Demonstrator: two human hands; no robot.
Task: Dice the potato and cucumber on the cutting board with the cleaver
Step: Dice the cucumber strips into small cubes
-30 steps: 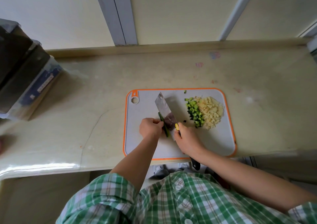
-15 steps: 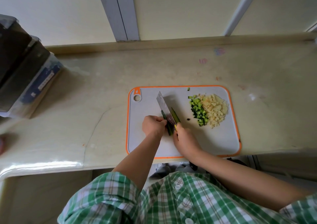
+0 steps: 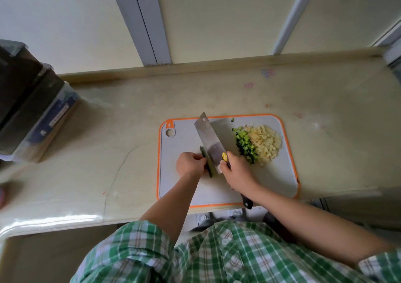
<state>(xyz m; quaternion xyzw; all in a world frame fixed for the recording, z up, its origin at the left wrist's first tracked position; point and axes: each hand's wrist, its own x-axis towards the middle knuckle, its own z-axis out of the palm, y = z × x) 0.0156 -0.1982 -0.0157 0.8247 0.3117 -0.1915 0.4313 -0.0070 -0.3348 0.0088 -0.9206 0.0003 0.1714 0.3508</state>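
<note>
Counter: pale, marbled stone counter (image 3: 130, 135) with a glossy near edge, running back to a low raised lip under a cream wall (image 3: 217, 22).
Shirt: green plaid shirt (image 3: 217, 259) fills the near bottom of the view, both forearms bare and reaching forward.
Cutting board: grey cutting board (image 3: 275, 180) with an orange rim lies flat near the counter's front edge, its near side just over that edge.
Right hand: right hand (image 3: 238, 174) is wrapped round the handle of the cleaver (image 3: 209, 141), close up against the blade; the dark butt of the handle sticks out behind the wrist.
Left hand: left hand (image 3: 191, 164), fingers curled under, holds down the cucumber strip (image 3: 210, 171) on the board's near middle.
Cucumber strip: dark green, long and thin, lying between the two hands, touching the left fingertips and just beside the right hand.
Cleaver blade: leans with its flat face up, tip pointing away, its cutting edge running along the strip; whether it has bitten in cannot be told.
Diced cucumber: green heap of diced cucumber (image 3: 245, 146) just right of the blade, beyond the right hand.
Diced potato: pale heap of diced potato (image 3: 265, 143) touching the green heap on its right.
Stray piece: one cucumber bit (image 3: 232, 120) near the board's far rim.
Far left: dark boxy container (image 3: 26, 109) stands on the counter, well apart from the board.
</note>
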